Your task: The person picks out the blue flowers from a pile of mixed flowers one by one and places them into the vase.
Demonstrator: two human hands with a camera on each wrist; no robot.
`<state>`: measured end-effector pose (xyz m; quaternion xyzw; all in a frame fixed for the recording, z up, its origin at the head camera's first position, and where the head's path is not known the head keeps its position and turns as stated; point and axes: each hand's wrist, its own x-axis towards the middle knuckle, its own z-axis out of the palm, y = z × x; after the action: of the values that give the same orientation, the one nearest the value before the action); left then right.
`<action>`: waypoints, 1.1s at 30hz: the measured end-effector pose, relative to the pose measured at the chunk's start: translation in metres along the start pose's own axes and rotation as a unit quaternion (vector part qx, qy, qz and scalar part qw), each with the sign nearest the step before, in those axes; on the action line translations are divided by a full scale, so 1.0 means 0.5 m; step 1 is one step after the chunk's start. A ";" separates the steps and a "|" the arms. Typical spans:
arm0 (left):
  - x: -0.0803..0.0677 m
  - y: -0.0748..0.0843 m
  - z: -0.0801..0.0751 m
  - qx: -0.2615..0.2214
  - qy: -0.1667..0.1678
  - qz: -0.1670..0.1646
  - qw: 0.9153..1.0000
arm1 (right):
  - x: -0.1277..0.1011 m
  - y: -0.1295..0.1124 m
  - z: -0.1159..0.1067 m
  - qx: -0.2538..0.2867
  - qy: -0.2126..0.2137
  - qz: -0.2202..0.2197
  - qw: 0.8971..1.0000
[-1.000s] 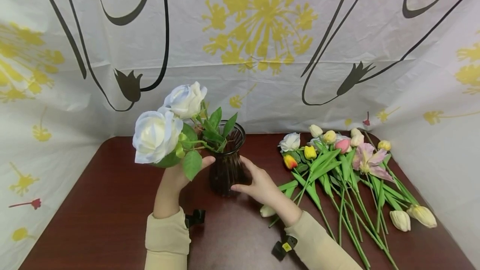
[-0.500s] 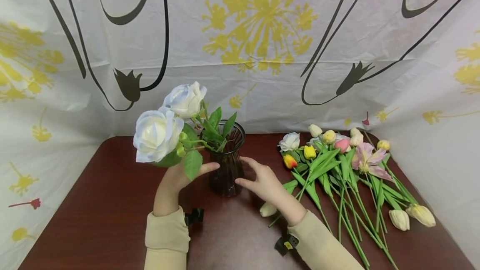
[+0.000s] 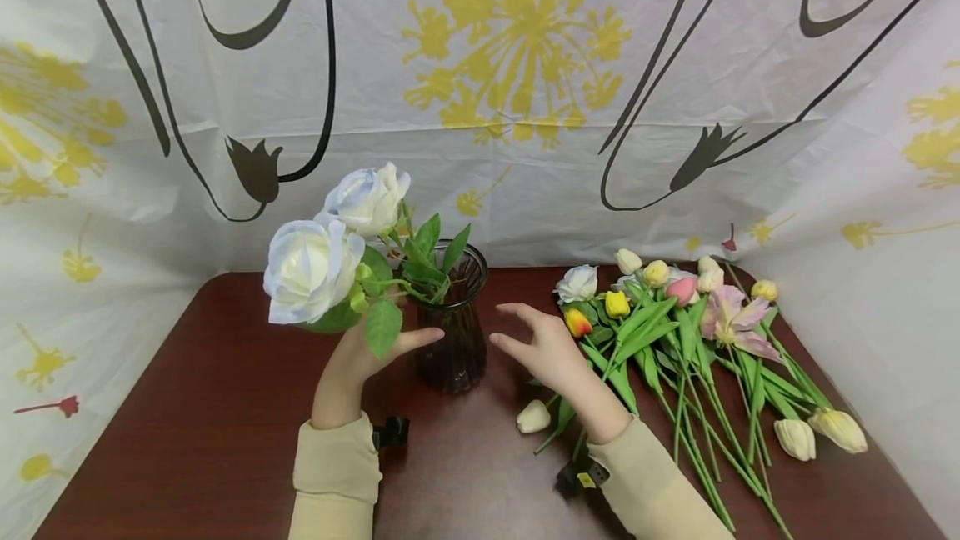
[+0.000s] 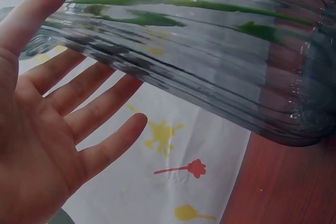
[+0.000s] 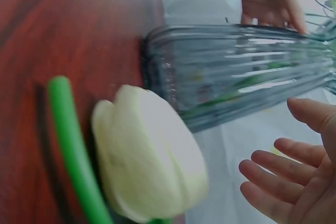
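A dark ribbed glass vase (image 3: 452,348) stands upright on the table, holding two pale blue-white roses (image 3: 309,272) that lean left over its rim. Their green stems show through the glass in the left wrist view. My left hand (image 3: 367,357) is at the vase's left side, partly behind the rose leaves. In the left wrist view its thumb (image 4: 44,6) overlaps the near side of the glass and its fairly straight fingers spread along the lower edge. To the right of the vase, my right hand (image 3: 551,352) is apart from the glass, fingers loosely bent, nothing in them.
Several artificial flowers lie on the right of the dark red table (image 3: 187,440), among them a pink lily (image 3: 738,323), a yellow tulip (image 3: 617,304) and a pink tulip (image 3: 682,291). A white tulip (image 5: 152,156) lies by my right wrist. A patterned white curtain (image 3: 360,90) surrounds the table.
My right hand has let go of the vase and drawn away to the right. The left thumb has shifted slightly right and down along the glass. Vase and roses look unmoved.
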<state>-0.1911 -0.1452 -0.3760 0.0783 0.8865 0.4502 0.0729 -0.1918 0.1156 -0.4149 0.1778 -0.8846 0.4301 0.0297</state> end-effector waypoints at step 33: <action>0.013 -0.017 0.019 0.004 0.075 0.136 0.988 | -0.024 0.027 -0.194 -0.050 0.153 0.076 0.984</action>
<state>-0.1961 -0.1412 -0.3886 0.1645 0.8724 0.4568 -0.0558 -0.1951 0.2015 -0.3667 0.0408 -0.9008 0.4087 0.1410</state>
